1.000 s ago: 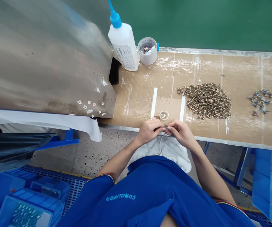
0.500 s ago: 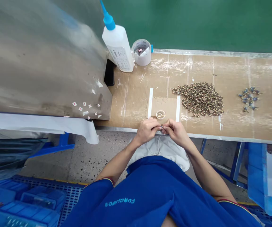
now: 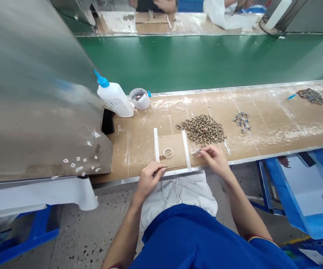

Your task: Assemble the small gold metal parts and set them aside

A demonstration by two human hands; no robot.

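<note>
My left hand (image 3: 150,177) rests at the table's front edge, thumb and forefinger closed together; whatever is between them is too small to make out. Farther right, my right hand (image 3: 214,160) pinches a small metal piece (image 3: 197,151) just in front of a heap of small brass-coloured metal parts (image 3: 203,129). Between the hands, a small round clear dish (image 3: 168,152) sits on a cardboard pad (image 3: 174,144) with white tape strips along both sides. A smaller group of blue-and-metal pieces (image 3: 242,121) lies to the right of the heap.
A white bottle with a blue nozzle (image 3: 116,99), a tape roll holding scraps (image 3: 140,99) and a black phone (image 3: 108,121) stand at back left. A metal panel (image 3: 46,112) borders the left. Across the green surface (image 3: 164,61), other people's hands show. Blue tray (image 3: 296,198) at lower right.
My hands, together before, have parted: the right went rightward toward the heap with a small piece, the left stayed near the edge. The view has swung up and to the right.
</note>
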